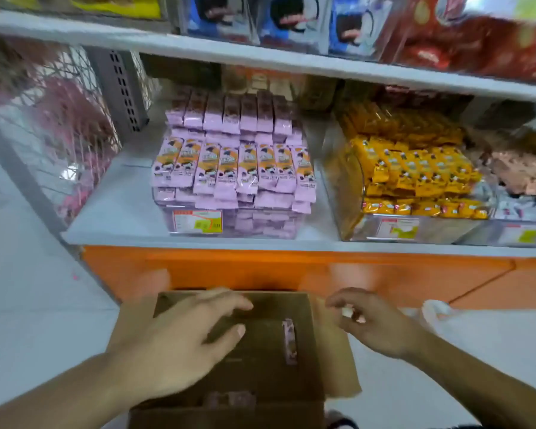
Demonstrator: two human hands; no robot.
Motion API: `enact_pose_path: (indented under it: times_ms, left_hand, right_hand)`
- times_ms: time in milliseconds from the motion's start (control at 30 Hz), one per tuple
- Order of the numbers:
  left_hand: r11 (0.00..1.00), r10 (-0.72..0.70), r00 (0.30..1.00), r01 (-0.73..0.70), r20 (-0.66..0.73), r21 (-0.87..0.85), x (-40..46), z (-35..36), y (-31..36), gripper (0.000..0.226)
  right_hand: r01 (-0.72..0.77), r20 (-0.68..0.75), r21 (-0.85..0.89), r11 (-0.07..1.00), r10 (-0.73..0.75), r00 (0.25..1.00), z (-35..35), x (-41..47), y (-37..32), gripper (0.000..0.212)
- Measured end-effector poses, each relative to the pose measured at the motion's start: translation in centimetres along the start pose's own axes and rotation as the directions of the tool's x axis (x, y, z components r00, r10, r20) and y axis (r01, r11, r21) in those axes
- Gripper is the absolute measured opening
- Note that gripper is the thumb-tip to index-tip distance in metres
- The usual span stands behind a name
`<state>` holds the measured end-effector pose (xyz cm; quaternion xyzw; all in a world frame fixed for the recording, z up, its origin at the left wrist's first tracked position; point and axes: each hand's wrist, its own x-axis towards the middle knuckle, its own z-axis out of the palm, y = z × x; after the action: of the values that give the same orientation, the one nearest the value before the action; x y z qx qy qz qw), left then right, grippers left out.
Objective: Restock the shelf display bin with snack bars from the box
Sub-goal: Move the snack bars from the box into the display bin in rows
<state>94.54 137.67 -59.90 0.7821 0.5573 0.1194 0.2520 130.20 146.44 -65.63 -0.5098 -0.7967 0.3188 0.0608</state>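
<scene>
Left hand (pixel 180 339) spread above box (pixel 304 314), snack bar (pixel 289 342) just beside, right hand (pixel 375 323) empty, fingers loose

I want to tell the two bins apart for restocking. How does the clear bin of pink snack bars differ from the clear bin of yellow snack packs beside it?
The clear bin of pink snack bars stands left on the white shelf; the clear bin of yellow snack packs stands right. The pink bars form neat rows heaped above the rim; the yellow packs lie looser. The yellow bin's front wall curves. Both carry a price label in front.
</scene>
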Motion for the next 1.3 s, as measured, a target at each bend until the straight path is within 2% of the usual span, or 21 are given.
enact_pose_path:
  times_ms: [100, 233, 333, 467, 567, 633, 733, 833, 933, 1067, 1167, 1233, 1300]
  left_hand:
    - [0.996, -0.071, 0.982, 0.080, 0.174, -0.046, 0.8, 4.2, -1.8, 0.030]
    - [0.982, -0.158, 0.944, 0.181, 0.289, -0.054, 4.6, 11.1, -4.0, 0.053]
    - [0.984, -0.151, 0.927, 0.174, 0.343, -0.036, 8.8, 17.5, -5.4, 0.068]
    - [0.960, -0.132, 0.883, 0.227, 0.451, -0.162, 14.0, 24.3, -6.7, 0.085]
    - [0.925, -0.179, 0.885, 0.301, 0.430, -0.234, 16.6, 28.4, -8.2, 0.084]
    - [0.924, -0.188, 0.894, 0.301, 0.408, -0.235, 17.4, 30.4, -9.2, 0.085]
    - [0.940, -0.157, 0.890, 0.267, 0.428, -0.211, 16.9, 31.3, -9.4, 0.080]
    - [0.980, -0.107, 0.852, 0.176, 0.512, -0.089, 14.6, 31.5, -9.9, 0.061]
    - [0.993, -0.085, 0.870, 0.112, 0.485, -0.027, 12.5, 30.7, -10.9, 0.051]
    - [0.966, -0.202, 0.837, 0.257, 0.508, -0.040, 10.1, 27.2, -12.4, 0.035]
    - [0.954, -0.296, 0.804, 0.271, 0.516, 0.125, 8.4, 24.8, -14.2, 0.035]
    - [0.943, -0.331, 0.758, 0.290, 0.562, 0.164, 7.4, 23.9, -15.4, 0.040]
    - [0.927, -0.352, 0.697, 0.353, 0.625, 0.128, 6.5, 23.5, -16.2, 0.040]
  right_hand:
    - [-0.006, 0.089, -0.015, 1.000, 0.007, 0.996, 4.7, 0.4, 3.2, 0.053]
    - [0.068, 0.029, 0.174, 0.982, -0.075, 0.997, 8.1, 1.1, 5.6, 0.079]
    - [0.055, -0.012, 0.281, 0.958, -0.054, 0.998, 9.2, 1.4, 7.0, 0.081]
    - [0.042, -0.038, 0.358, 0.933, -0.031, 0.999, 10.6, 1.5, 8.3, 0.084]
    - [0.037, -0.044, 0.398, 0.917, -0.021, 0.999, 11.4, 1.5, 8.7, 0.083]
    - [0.023, -0.039, 0.407, 0.913, -0.008, 0.999, 11.6, 1.6, 8.7, 0.082]
    - [0.022, -0.045, 0.423, 0.906, -0.004, 0.999, 11.6, 1.8, 8.3, 0.081]
    - [0.029, -0.048, 0.408, 0.912, -0.010, 0.999, 11.6, 1.7, 8.1, 0.080]
    - [0.010, -0.034, 0.377, 0.926, 0.003, 0.999, 11.7, 1.5, 8.1, 0.080]
    - [-0.006, -0.034, 0.360, 0.933, 0.019, 0.999, 11.9, 1.1, 8.1, 0.082]
    - [-0.007, -0.026, 0.354, 0.935, 0.017, 1.000, 11.8, 1.1, 7.9, 0.081]
    - [-0.017, -0.022, 0.348, 0.937, 0.027, 0.999, 11.8, 1.1, 7.9, 0.081]
    - [-0.031, -0.014, 0.331, 0.943, 0.038, 0.999, 11.9, 1.1, 7.8, 0.081]
